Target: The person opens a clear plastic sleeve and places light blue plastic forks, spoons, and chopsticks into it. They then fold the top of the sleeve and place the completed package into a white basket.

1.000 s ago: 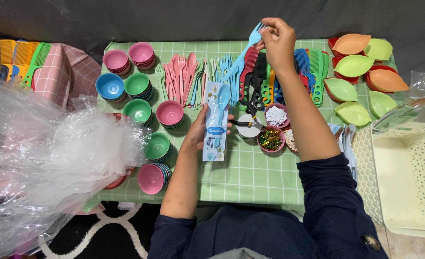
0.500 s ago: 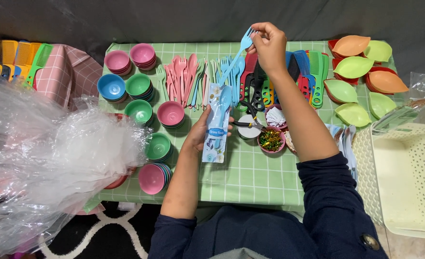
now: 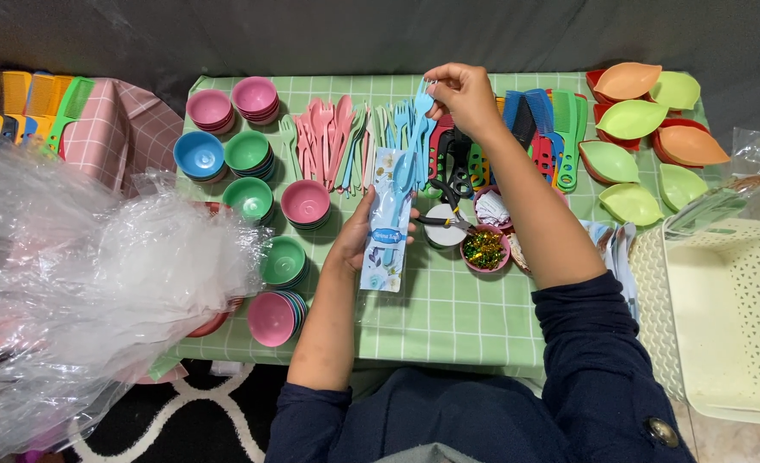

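Observation:
My left hand (image 3: 358,233) holds a long clear packet with a blue printed card (image 3: 387,225) upright over the green checked tablecloth (image 3: 448,313). A blue spoon sits inside the packet. My right hand (image 3: 464,96) pinches a blue plastic fork (image 3: 419,116) by its head, its handle pointing down toward the packet's open top. Rows of pink, green and blue plastic cutlery (image 3: 345,137) lie on the cloth behind the packet.
Stacks of small pink, blue and green bowls (image 3: 251,176) stand at left, combs (image 3: 543,129) and leaf-shaped dishes (image 3: 645,129) at right. Scissors (image 3: 450,214) and a cup of gold glitter (image 3: 483,250) lie beside the packet. Crumpled clear plastic (image 3: 80,283) lies far left, a cream basket (image 3: 731,317) right.
My right hand has come down and left with the blue fork, from high over the combs to just above the packet. The left hand and packet stayed put.

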